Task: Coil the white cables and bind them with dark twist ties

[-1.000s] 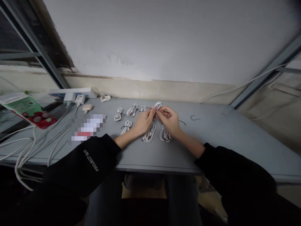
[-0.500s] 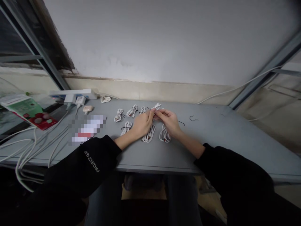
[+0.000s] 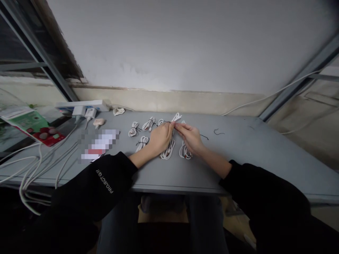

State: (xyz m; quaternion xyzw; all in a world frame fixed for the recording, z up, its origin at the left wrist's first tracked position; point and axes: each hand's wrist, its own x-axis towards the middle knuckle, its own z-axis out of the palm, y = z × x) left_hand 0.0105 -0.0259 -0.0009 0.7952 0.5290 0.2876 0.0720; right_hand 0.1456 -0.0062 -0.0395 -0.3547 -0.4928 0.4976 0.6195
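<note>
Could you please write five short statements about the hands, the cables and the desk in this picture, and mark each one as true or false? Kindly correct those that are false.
1. The fingertips of the left hand and the right hand come together at a white cable bundle. True.
2. The power strip is on the person's right. False: it is on the left, near the wall.
3. A thin black strand lies on the desk, to the right of the right hand. True.
4. Both sleeves are white. False: they are black.
5. Other coiled white cables lie near the hands. True.
</note>
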